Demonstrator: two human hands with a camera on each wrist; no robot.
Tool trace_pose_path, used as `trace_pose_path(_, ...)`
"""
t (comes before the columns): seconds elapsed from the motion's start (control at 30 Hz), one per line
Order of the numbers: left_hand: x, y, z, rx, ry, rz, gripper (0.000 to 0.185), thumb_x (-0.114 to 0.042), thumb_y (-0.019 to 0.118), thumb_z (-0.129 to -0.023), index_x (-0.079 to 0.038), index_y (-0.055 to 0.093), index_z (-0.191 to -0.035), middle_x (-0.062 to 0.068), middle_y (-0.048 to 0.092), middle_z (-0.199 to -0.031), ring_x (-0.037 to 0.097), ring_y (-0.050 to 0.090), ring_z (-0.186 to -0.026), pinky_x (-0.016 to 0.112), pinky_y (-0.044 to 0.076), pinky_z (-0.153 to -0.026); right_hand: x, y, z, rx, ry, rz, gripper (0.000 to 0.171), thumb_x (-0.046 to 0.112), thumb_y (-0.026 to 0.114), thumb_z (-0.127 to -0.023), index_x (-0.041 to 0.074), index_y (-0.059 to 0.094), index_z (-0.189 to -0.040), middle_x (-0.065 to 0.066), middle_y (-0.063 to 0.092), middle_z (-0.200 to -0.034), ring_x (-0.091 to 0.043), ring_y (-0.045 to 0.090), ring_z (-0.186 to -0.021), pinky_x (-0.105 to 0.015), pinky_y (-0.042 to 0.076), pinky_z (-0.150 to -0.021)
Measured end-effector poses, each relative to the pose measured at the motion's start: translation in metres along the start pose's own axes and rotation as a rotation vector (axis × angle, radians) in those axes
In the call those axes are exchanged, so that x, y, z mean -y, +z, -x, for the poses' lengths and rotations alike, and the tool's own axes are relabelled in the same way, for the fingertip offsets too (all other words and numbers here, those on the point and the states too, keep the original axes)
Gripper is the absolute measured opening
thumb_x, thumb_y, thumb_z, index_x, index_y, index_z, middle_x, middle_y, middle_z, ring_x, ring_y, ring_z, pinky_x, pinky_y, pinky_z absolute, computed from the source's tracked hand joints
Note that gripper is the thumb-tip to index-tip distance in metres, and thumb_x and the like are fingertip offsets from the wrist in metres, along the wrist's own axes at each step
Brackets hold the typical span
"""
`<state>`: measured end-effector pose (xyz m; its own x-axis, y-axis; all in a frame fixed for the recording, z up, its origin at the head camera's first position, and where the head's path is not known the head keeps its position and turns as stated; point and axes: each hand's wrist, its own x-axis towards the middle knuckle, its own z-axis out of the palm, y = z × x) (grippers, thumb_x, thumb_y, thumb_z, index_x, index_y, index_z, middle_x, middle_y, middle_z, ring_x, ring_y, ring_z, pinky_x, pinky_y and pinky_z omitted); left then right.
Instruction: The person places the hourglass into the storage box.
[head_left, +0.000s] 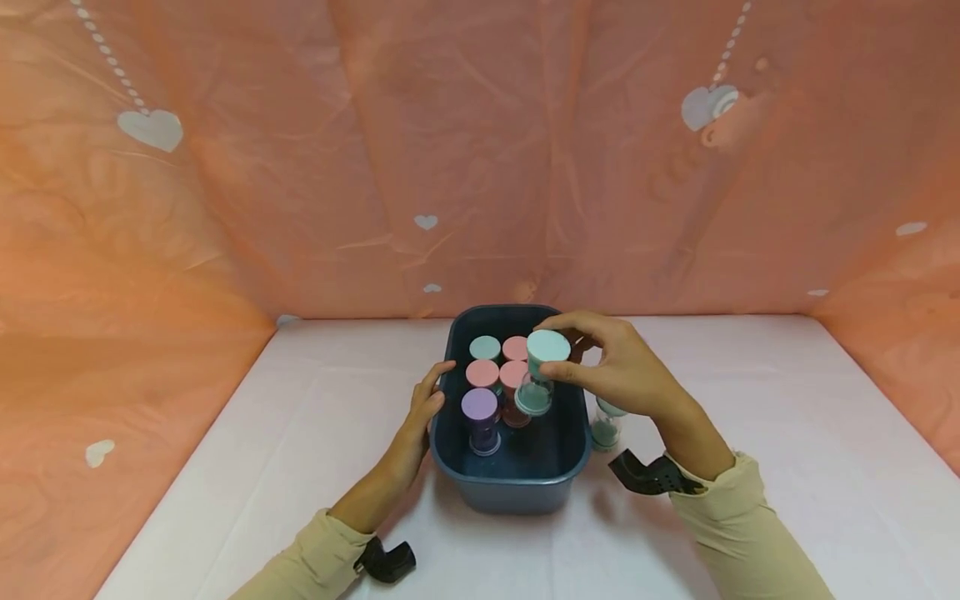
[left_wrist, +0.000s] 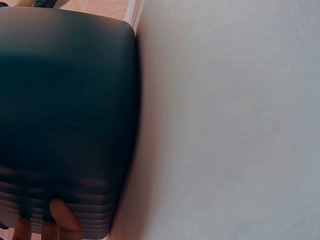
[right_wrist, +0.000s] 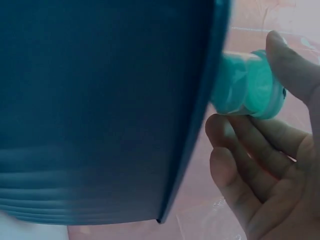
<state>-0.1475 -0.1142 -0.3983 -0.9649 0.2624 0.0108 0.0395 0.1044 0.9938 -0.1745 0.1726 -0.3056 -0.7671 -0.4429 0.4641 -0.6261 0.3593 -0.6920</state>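
Hourglass timer, teal-capped (head_left: 542, 371): held by the person's right hand (head_left: 618, 371) above the inside of the dark blue tub (head_left: 510, 479), tilted, its upper cap at the fingertips and its lower cap pointing down into the tub.

Items, largest first:

1. White table surface (head_left: 750, 433). It lies under both hands and carries the tub. An orange sheet with white hearts (head_left: 300, 167) hangs behind and to both sides.

2. Dark blue tub. It sits between the two hands. In the left wrist view its outer wall (left_wrist: 65, 110) fills most of the frame; in the right wrist view its wall (right_wrist: 100, 110) stands directly left of the grip.

3. Left hand (head_left: 423, 408). It rests against the tub's left outer wall with fingers laid fairly straight along the rim; it encloses nothing. Fingertips (left_wrist: 62, 215) show at the wall's lower edge.

4. Right hand. Thumb and fingers pinch the timer's top cap (right_wrist: 247, 85), with the remaining fingers loosely curled below.

5. Timers standing in the tub, left of and below the grip: one purple-capped (head_left: 480, 406), three pink-capped (head_left: 482, 373) and one teal-capped (head_left: 484, 347), all upright and close together.

6. A further teal timer (head_left: 604, 425) stands on the table just outside the tub's right wall, under the right wrist.
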Motion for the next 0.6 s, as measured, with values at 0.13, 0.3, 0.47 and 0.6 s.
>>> trace_pose_path(0.13, 0.0, 0.0, 0.0, 0.005, 0.005, 0.004, 0.055, -0.046, 0.029, -0.099, -0.034, 0.027, -0.153, 0.003, 0.007, -0.162, 0.036, 0.001, -0.152, 0.077, 0.002, -0.111, 0.004, 0.006, -0.002, 0.072, 0.091, 0.017, 0.039, 0.032, 0.082, -0.081, 0.026, 0.068, -0.118, 0.008, 0.066, -0.094, -0.013, 0.061, -0.081, -0.026, 0.051, -0.072)
trace_pose_path(0.3, 0.001, 0.0, 0.002, 0.004, 0.005, 0.005, 0.057, -0.045, 0.028, -0.099, -0.029, 0.025, -0.154, 0.004, 0.003, -0.163, 0.036, -0.001, -0.152, 0.077, 0.001, -0.111, 0.01, 0.014, -0.015, 0.209, 0.113, 0.135, 0.048, 0.048, 0.08, -0.078, 0.026, 0.068, -0.12, 0.01, 0.065, -0.088, -0.011, 0.059, -0.073, -0.026, 0.051, -0.066)
trace_pose_path(0.47, 0.0, 0.0, 0.001, 0.005, 0.005, 0.005, 0.057, -0.046, 0.029, -0.099, -0.03, 0.026, -0.154, 0.004, 0.006, -0.162, 0.036, 0.001, -0.151, 0.077, 0.002, -0.111, 0.014, 0.016, -0.026, 0.312, 0.054, 0.258, 0.054, 0.05, 0.078, -0.08, 0.017, 0.068, -0.121, 0.011, 0.065, -0.085, -0.008, 0.058, -0.076, -0.026, 0.05, -0.069)
trace_pose_path(0.6, -0.001, 0.0, 0.001, 0.008, 0.002, -0.001, 0.055, -0.046, 0.029, -0.099, -0.033, 0.028, -0.153, 0.004, 0.008, -0.161, 0.037, 0.004, -0.151, 0.077, 0.005, -0.111, 0.013, 0.018, -0.029, 0.391, 0.075, 0.322, 0.052, 0.053, 0.079, -0.078, 0.021, 0.07, -0.118, 0.012, 0.065, -0.089, -0.009, 0.058, -0.081, -0.027, 0.049, -0.071)
